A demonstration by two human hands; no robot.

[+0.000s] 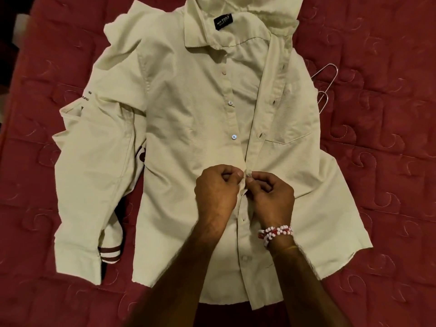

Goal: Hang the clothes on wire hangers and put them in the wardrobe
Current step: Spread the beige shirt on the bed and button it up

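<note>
Cream shirt (188, 138) flat on the red quilt (389, 161), not yet hung.
Left hand (215, 192) and right hand (271, 197) both pinch its placket at a middle button; wire hangers (331, 65) lie far right, partly under it.

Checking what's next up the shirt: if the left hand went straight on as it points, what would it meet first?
Ahead of the left hand, probably the white button on the shirt, slightly right of its line; only fabric lies between.

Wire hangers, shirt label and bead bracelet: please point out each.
wire hangers (332, 65), head view, upper bent end of the wire.
shirt label (223, 21), head view, middle of the black tag.
bead bracelet (276, 232), head view, middle of the bead band.
</note>
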